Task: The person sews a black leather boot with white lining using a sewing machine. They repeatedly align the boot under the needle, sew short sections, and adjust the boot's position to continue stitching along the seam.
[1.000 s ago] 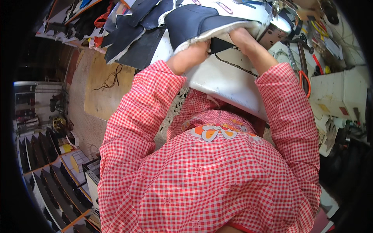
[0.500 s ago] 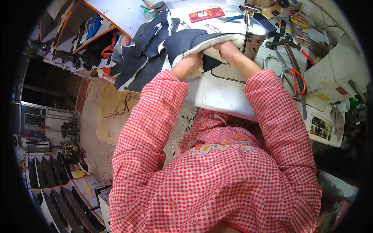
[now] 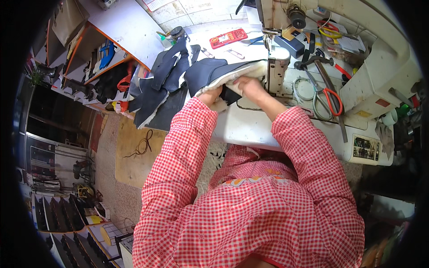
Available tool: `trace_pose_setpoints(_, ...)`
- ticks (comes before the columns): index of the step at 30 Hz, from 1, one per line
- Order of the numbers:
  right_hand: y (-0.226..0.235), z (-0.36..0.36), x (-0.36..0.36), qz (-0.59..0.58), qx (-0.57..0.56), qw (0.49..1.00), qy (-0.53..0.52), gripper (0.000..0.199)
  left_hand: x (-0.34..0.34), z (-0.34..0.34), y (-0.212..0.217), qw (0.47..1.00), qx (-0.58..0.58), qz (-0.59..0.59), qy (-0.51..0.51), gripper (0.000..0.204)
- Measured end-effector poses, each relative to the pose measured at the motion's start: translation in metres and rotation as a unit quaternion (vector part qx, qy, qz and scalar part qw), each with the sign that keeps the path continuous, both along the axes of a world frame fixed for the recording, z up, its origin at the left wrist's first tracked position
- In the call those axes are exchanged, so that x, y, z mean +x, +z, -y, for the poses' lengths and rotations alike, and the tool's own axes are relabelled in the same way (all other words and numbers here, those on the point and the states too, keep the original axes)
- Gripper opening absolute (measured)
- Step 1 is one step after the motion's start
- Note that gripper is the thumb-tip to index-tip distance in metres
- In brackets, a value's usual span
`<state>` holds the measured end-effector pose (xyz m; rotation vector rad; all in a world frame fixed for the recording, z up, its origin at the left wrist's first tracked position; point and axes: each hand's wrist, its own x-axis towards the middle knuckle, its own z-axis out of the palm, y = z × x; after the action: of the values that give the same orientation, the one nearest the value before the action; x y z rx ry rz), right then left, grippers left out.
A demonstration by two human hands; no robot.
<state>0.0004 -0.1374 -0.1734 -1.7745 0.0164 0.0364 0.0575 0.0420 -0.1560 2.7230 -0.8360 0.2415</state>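
Observation:
A dark navy fabric piece with white fleece lining [image 3: 223, 71] lies on the white table [image 3: 250, 127] in front of the sewing machine [image 3: 279, 58]. My right hand [image 3: 250, 87] presses on its fleece edge close to the machine's needle post. My left hand [image 3: 210, 96] grips the same piece from the left side, partly hidden under the fabric. Both my forearms are in red checked sleeves.
A stack of more navy fleece-lined pieces [image 3: 158, 82] lies to the left. Orange-handled scissors [image 3: 326, 96], a red flat case [image 3: 228, 38], small tools and a white box [image 3: 380, 85] crowd the right and back of the table. Shelves [image 3: 96, 58] and floor lie at left.
The view has swung down and back, so the table and machine now sit lower in the picture. Both hands stayed on the fabric piece, which now lies closer to the needle post.

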Motion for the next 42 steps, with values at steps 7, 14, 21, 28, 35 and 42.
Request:
trace_pose_setpoints(7,0.013,-0.020,-0.041,0.168,-0.427,0.878,0.135,0.045,0.001,-0.004,-0.001,0.984,0.051,-0.166,-0.030,0.043)
trace_pose_setpoints(14,0.005,-0.014,-0.033,0.164,-0.405,0.888,0.144,0.035,-0.005,-0.011,-0.004,0.974,0.043,-0.216,-0.051,0.041)
trace_pose_setpoints(21,0.000,-0.007,-0.007,0.145,-0.254,0.956,0.034,0.021,-0.041,-0.004,0.000,0.962,0.115,-0.233,-0.078,0.039)
trace_pose_setpoints(28,0.013,-0.015,0.012,0.093,-0.316,0.942,0.061,0.024,-0.091,-0.011,-0.001,0.994,0.045,-0.018,-0.093,0.032)
trace_pose_setpoints(35,0.042,-0.021,0.035,0.000,0.058,0.997,0.042,0.030,-0.113,-0.025,0.024,0.962,0.140,0.211,-0.107,0.045)
trace_pose_setpoints(42,0.054,-0.005,0.050,-0.018,-0.060,0.993,0.100,0.031,-0.072,-0.058,0.074,0.874,0.225,0.413,-0.122,0.022)
